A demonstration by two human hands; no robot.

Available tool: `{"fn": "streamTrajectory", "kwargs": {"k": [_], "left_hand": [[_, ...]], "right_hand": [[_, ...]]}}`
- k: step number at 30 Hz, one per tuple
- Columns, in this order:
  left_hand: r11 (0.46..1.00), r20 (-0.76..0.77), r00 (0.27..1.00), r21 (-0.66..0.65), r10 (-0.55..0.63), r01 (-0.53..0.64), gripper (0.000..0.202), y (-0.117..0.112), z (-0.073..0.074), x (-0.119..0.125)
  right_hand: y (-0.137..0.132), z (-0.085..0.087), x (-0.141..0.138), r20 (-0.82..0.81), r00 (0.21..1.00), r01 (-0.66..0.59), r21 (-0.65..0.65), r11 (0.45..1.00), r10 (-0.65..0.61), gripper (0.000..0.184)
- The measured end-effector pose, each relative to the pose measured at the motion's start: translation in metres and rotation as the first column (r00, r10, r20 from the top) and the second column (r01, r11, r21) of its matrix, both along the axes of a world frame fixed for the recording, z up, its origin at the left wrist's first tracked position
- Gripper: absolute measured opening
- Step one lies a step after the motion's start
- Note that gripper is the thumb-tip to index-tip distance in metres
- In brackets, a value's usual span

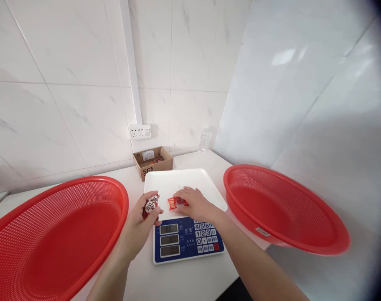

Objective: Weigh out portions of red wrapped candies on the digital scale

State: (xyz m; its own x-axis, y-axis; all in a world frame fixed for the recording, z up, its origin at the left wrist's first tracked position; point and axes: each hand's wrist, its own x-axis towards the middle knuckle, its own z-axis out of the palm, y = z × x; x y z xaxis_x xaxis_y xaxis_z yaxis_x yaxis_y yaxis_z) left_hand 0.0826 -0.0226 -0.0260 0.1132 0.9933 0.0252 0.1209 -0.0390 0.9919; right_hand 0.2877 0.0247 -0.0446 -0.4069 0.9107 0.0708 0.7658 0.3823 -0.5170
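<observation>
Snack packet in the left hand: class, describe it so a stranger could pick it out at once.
Between the two red baskets stands a blue-faced scale with a white tray. At the tray's front left edge, the left hand holds the snack packet. It shows a white face with dark characters, unlike the red packet under the right hand.

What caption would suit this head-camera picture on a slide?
Left hand holds a white-labelled packet; right hand touches a red packet on the white scale tray.
</observation>
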Motion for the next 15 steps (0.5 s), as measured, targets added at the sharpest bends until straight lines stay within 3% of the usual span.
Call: {"fn": "streamTrajectory", "kwargs": {"k": [3,8,15], "left_hand": [[1.000,-0.009,1.000,-0.007,-0.002,0.002,0.042,0.000,-0.001,0.000],[1.000,-0.015,1.000,-0.003,0.011,-0.011,0.043,0.000,0.000,0.000],[1.000,-0.006,1.000,-0.001,0.002,-0.002,0.046,0.002,-0.004,0.001]], "right_hand": [[-0.002,0.002,-0.003,0.009,1.000,-0.010,-0.004,1.000,0.010,0.048],[-0.009,0.005,-0.006,0.000,1.000,-0.025,0.012,1.000,0.025,0.033],[-0.027,0.010,0.006,-0.152,0.985,0.087,0.071,0.994,-0.076,0.045]]}}
